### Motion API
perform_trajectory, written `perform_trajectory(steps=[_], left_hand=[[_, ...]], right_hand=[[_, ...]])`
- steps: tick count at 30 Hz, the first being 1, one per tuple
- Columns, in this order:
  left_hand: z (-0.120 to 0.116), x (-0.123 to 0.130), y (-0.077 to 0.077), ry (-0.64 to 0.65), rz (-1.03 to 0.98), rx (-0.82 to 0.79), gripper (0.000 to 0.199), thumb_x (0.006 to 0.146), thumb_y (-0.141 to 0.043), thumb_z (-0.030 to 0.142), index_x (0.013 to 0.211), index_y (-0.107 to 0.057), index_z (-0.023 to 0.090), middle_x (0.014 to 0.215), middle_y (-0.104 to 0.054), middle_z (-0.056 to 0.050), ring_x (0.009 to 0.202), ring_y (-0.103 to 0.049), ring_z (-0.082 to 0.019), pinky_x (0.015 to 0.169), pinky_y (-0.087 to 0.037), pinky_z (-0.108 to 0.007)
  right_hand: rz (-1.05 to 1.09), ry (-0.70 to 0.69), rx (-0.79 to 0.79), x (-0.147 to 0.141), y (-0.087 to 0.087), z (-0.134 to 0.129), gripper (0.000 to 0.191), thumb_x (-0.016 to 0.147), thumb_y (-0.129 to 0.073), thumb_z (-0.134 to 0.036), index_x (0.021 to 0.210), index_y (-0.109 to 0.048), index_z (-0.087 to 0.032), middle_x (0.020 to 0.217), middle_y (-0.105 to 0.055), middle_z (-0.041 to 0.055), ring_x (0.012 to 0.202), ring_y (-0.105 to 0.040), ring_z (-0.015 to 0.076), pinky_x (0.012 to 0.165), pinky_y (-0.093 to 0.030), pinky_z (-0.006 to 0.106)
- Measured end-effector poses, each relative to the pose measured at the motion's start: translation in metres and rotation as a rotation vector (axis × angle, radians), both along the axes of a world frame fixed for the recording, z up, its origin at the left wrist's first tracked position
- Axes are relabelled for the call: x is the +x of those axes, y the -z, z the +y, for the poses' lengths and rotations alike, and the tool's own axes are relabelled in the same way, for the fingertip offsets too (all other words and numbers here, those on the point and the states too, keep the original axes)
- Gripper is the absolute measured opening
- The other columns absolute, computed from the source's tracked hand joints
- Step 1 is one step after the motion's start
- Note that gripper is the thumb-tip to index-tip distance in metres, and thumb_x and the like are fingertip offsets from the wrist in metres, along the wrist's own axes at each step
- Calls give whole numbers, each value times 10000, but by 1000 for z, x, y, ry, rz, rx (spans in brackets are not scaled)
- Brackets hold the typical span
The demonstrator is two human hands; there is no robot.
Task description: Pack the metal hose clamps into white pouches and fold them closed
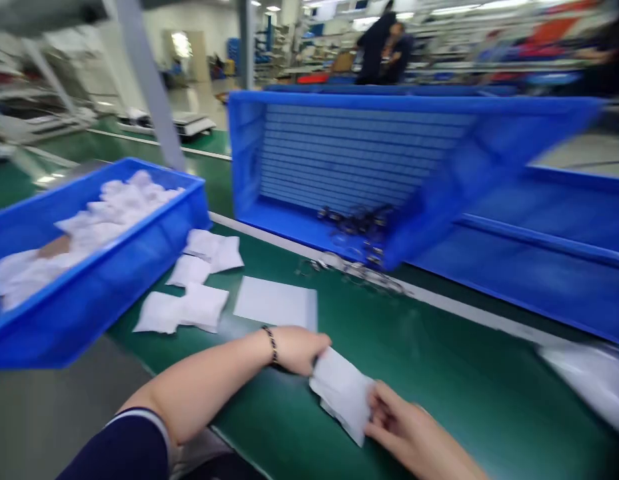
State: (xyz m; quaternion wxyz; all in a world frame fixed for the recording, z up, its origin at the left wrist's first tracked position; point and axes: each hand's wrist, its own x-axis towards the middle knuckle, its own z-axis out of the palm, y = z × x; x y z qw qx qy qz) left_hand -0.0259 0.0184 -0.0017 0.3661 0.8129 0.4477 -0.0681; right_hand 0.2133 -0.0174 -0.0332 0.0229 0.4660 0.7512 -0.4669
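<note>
My left hand (299, 349), with a dark beaded bracelet at its wrist, is closed on the upper left end of a small stack of flat white packets (343, 392). On the lower right edge of the same stack, my right hand (400, 421) pinches between thumb and fingers. Something small and dark shows by the left fingertips, too blurred to name. Just beyond my left hand, a white sheet (274, 301) lies flat on the green table (439, 373). Further left lie several puffed white packets (182, 308).
A blue bin (154, 243) at left holds many white packets. Ahead, a tilted blue bin (249, 210) contains small dark metal parts (362, 223); ring-like metal pieces (359, 272) lie before it. A clear plastic bag (594, 380) is at right. Two people (382, 47) stand in the background.
</note>
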Motion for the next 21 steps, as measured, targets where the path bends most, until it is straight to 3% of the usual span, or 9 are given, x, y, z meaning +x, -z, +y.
perform_trajectory(steps=[5,8,11,15,21], left_hand=[[15,-13,-5,85,-60,-17,172,646,-471,142,801,-457,216,710,-594,-2,609,-576,-164,502,-372,-223],[18,-14,-10,-14,-53,-233,50,701,-476,217,721,-431,211,600,-530,59,422,-517,-96,431,-329,-193],[18,-12,-14,-93,-30,-289,255,687,-577,404,661,-414,209,516,-480,77,371,-477,-91,411,-288,-197],[16,-7,-13,-100,6,-161,431,596,-634,576,603,-403,212,497,-470,56,414,-435,-113,423,-237,-225],[10,1,-8,-75,71,20,540,516,-620,697,612,-401,213,563,-486,18,488,-402,-142,442,-185,-249]], right_hand=[[40,108,-46,-3,-25,8,236,694,-549,-191,875,-403,-226,652,-596,-50,573,-531,110,530,-334,202],[46,140,-30,1,-27,9,279,677,-579,-181,890,-403,-224,642,-596,-58,571,-528,109,513,-316,200],[45,138,-15,3,-29,8,277,680,-581,-170,891,-408,-220,650,-600,-57,572,-524,106,519,-311,201],[14,138,21,3,-29,9,275,691,-595,-188,891,-411,-225,644,-585,-62,577,-514,107,523,-294,206],[-57,158,126,2,-27,12,372,649,-682,-296,868,-389,-233,675,-520,-68,579,-469,105,510,-261,211]])
